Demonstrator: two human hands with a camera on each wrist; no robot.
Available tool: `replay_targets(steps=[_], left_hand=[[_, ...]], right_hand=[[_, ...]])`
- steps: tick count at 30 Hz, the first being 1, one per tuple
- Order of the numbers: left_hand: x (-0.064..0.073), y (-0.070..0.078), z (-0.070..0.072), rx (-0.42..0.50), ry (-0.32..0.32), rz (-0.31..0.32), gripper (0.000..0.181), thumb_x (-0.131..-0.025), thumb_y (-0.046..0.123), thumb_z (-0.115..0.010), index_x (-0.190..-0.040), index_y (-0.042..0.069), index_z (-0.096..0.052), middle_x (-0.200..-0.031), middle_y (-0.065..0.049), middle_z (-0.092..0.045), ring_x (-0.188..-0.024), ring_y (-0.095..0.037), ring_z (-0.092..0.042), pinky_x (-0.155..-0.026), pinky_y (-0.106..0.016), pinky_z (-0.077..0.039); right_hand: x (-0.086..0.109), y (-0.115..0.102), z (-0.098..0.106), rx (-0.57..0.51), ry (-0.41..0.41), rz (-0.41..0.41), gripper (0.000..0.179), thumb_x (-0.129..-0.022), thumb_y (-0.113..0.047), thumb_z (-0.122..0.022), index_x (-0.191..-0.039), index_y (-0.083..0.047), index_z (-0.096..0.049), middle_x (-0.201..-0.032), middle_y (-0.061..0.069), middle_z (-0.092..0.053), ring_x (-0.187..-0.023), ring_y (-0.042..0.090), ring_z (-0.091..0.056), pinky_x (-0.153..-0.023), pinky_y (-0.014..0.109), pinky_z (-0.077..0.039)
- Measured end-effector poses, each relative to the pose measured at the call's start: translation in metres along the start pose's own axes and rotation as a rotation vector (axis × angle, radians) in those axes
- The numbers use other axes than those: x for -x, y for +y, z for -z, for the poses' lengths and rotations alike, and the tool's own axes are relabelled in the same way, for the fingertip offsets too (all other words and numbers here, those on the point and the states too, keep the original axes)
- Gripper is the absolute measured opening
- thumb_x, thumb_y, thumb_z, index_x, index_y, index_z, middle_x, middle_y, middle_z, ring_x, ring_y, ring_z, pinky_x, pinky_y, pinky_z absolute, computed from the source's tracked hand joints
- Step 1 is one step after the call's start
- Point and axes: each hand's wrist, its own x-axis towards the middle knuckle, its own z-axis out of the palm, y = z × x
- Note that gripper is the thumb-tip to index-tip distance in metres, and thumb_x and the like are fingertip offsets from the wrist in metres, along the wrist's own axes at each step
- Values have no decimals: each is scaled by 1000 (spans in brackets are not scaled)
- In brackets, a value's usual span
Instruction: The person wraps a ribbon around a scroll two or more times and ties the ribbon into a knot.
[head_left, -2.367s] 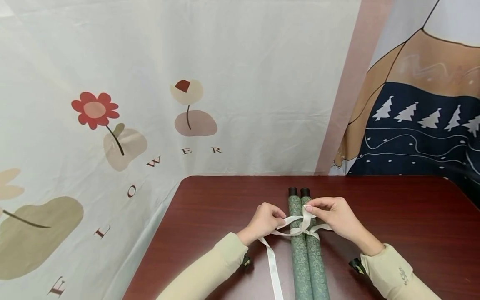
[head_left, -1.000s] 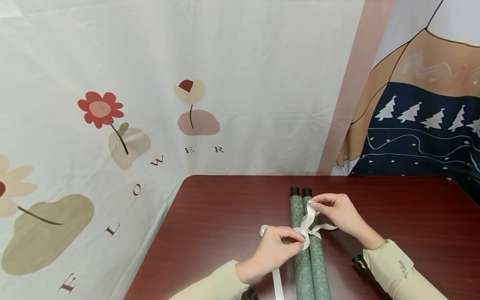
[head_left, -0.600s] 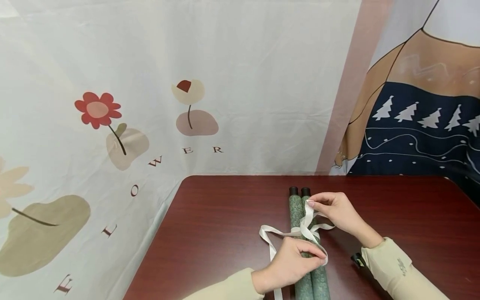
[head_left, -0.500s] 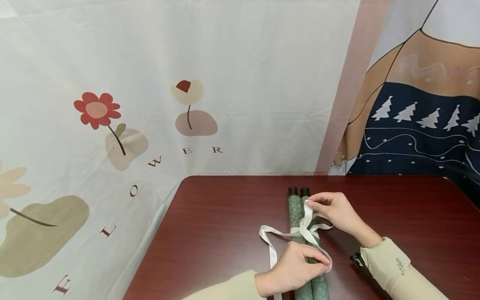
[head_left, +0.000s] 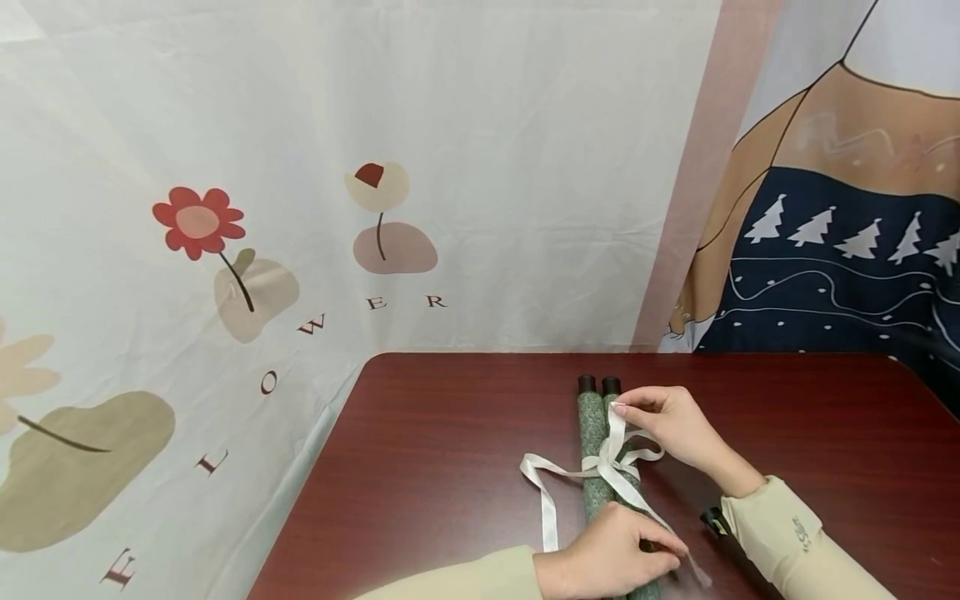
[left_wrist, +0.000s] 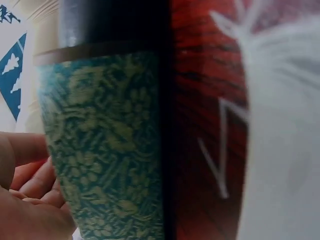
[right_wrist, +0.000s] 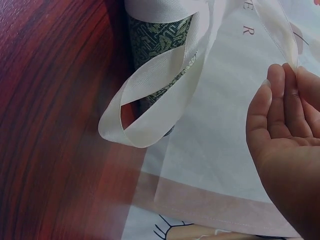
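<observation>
Two green patterned scrolls (head_left: 592, 415) with black ends lie side by side on the table, bound around the middle by a white ribbon (head_left: 611, 465). High over the binding, my right hand (head_left: 671, 425) pinches one strand of the ribbon between thumb and fingertips; the right wrist view shows this strand taut, beside a hanging ribbon loop (right_wrist: 150, 115). My left hand (head_left: 611, 554), across the near part of the scrolls, pinches another strand drawn toward the lower right, its blurred tail past the fingertips. The left wrist view shows a scroll (left_wrist: 105, 145) close up beside curled fingers (left_wrist: 37, 185).
The dark red table (head_left: 450, 433) extends around the scrolls. To their left, a long loose ribbon tail (head_left: 547, 508) bends toward the front. A printed cloth (head_left: 525, 208) with flowers and letters hangs behind the table.
My left hand has moved from left of the scrolls across them, toward the lower right, drawing its ribbon strand along. The right hand stays nearly in place with its pinch.
</observation>
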Motion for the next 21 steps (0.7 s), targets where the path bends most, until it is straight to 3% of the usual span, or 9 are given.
replay_targets(steps=[3,6,9,13,16,18,21], left_hand=[[-1,-3,0,-30,-30,-18,17,-93,11,-77,-109,14,-84,-103,10,-79,-91,24,-52,-76,0,-44],[-2,-6,2,9,1,-19,15,-93,9,-77,-106,11,-84,-102,8,-79,-93,22,-54,-77,-2,-45],[-3,-10,9,76,89,28,12,-93,7,-75,-102,9,-83,-97,7,-79,-89,20,-55,-78,-4,-47],[-8,-19,26,165,278,107,12,-92,2,-72,-99,5,-81,-94,2,-78,-86,13,-58,-78,-9,-50],[-14,-28,41,183,414,165,10,-92,1,-72,-98,4,-80,-93,-1,-75,-82,5,-59,-74,-16,-53],[-20,-34,50,168,459,222,11,-93,5,-74,-102,5,-79,-96,-1,-74,-84,0,-60,-76,-20,-54],[-27,-43,61,186,444,306,21,-94,13,-77,-112,4,-77,-103,-4,-76,-91,-6,-67,-81,-24,-56]], right_hand=[[0,-1,0,6,-3,2,16,-94,-9,-78,-106,0,-79,-96,12,-77,-79,13,-75,-71,39,-63],[0,-1,1,20,0,10,14,-94,-10,-78,-105,-1,-80,-96,10,-77,-79,13,-74,-70,38,-63],[1,-1,1,14,0,14,14,-94,-9,-78,-105,-1,-80,-94,10,-77,-78,12,-74,-69,38,-63],[1,-2,1,-4,-2,18,14,-94,-7,-77,-105,2,-79,-93,11,-77,-77,13,-74,-68,36,-62],[2,-2,0,6,-3,24,12,-94,-7,-78,-103,0,-79,-93,10,-77,-77,17,-74,-67,35,-61],[2,-2,0,18,-2,23,10,-94,-10,-79,-101,-3,-80,-91,7,-77,-78,21,-74,-66,35,-61],[2,-3,-1,39,1,25,8,-93,-12,-80,-99,-7,-81,-90,4,-77,-78,20,-73,-66,35,-60]])
